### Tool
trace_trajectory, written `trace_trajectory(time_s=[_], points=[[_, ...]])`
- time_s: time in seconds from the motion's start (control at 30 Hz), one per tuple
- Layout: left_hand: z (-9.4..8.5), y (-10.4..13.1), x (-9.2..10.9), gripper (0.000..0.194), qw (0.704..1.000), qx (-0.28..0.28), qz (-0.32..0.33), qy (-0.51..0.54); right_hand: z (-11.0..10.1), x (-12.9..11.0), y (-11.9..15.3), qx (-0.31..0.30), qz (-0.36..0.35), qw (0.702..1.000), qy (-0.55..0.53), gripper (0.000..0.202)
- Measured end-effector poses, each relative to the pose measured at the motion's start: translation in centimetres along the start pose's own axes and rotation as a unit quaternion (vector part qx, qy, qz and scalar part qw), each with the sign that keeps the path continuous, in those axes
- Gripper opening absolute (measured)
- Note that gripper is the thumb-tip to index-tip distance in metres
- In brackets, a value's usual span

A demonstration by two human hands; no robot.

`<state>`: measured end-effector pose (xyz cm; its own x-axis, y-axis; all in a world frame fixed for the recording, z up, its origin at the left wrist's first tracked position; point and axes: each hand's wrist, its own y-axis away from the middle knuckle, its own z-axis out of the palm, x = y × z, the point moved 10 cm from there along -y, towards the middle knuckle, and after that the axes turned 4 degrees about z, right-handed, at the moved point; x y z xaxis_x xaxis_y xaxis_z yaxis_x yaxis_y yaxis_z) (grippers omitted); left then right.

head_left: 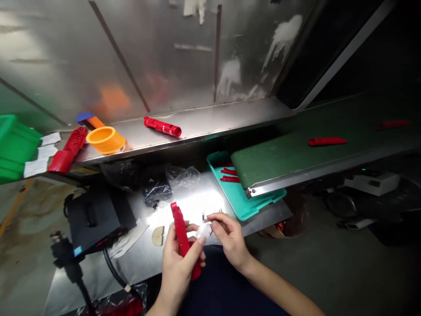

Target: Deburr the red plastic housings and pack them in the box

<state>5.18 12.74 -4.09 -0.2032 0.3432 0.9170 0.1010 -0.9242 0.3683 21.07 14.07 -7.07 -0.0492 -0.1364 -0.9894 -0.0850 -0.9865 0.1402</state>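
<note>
My left hand [179, 259] is wrapped round a long red plastic part [180, 228] that stands tilted, its top end poking up above my fingers. Between my two hands is a small white wad [204, 230], which looks like cloth or tissue. The fingertips of my right hand [232, 237] pinch this wad from the right, and my left thumb touches its lower edge. A thin pointed metal tip [203, 215] shows just above the wad; what it belongs to is hidden. A beige pad [158, 235] lies on the metal bench left of my hands.
A green conveyor belt [283, 158] carrying red parts [327, 141] runs off to the right, over a teal tray [241, 210]. On the shelf [204, 123] are a red part [162, 126] and an orange ring [105, 139]. A black box [95, 219] stands left.
</note>
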Motion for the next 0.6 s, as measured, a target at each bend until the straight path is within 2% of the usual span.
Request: trace_trajectory(time_s=[0.1,0.17,0.37,0.47,0.6], points=[[1.0,0.4,0.7,0.051,0.999,-0.035,0.017,-0.008,0.7,-4.4,0.8,-0.025,-0.029,0.998,-0.041,0.025],[1.2,0.6,1.1,0.049,0.999,-0.042,0.026,-0.008,0.9,-5.8,0.9,-0.031,-0.035,0.997,-0.058,0.019],[1.5,1.2,2.1,0.046,0.998,-0.041,0.039,0.015,0.9,-5.5,1.4,-0.020,-0.002,0.988,-0.155,0.020],[1.6,1.4,2.1,0.049,0.999,-0.037,0.017,0.019,0.9,-5.4,1.4,-0.023,-0.001,0.987,-0.158,0.010],[1.8,1.6,2.2,0.049,0.998,-0.056,0.002,0.037,-0.5,-5.8,1.0,0.002,-0.015,0.989,-0.144,0.010]])
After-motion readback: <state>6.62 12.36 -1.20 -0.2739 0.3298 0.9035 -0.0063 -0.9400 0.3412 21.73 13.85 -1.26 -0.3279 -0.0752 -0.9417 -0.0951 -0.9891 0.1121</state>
